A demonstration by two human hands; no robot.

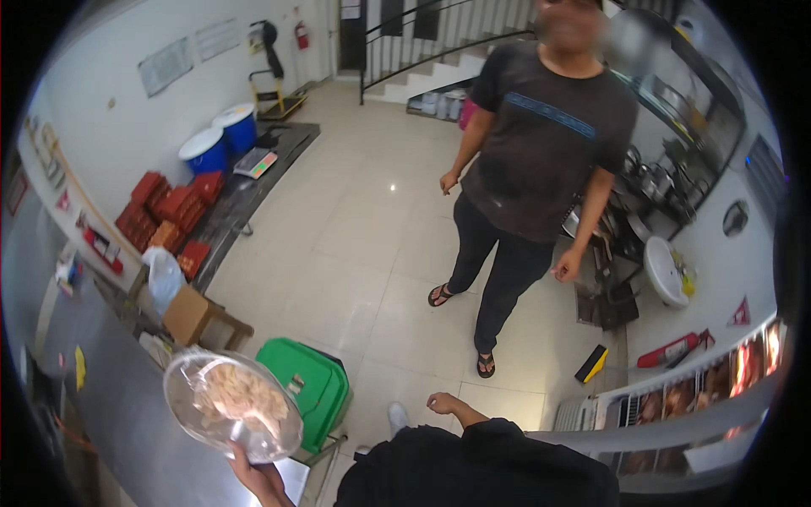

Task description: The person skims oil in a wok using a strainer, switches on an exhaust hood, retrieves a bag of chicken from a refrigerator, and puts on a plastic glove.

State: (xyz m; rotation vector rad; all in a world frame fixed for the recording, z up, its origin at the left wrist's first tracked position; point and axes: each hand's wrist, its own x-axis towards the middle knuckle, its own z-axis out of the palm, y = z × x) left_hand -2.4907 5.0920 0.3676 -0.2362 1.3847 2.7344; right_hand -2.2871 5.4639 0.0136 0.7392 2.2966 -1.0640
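Note:
My left hand (250,472) grips the near rim of a round bowl (184,421) that looks covered with clear plastic film. Pale pieces of food (244,396), perhaps raw meat, lie inside it. The bowl is tilted and held above the edge of a stainless steel table (130,405), beside a green bin lid (317,396). My right hand (441,403) hangs in front of my body over the tiled floor, its fingers curled, with nothing visible in it; whether they are fully closed is hard to tell.
Another person (545,146) stands ahead, facing me, arms lowered. At left are a cardboard box (188,314), stacked red trays (180,209), blue drums (206,152) and a digital scale (255,163). To the right stand a lit display case (697,405), a floor brush (592,364) and a sink (662,272).

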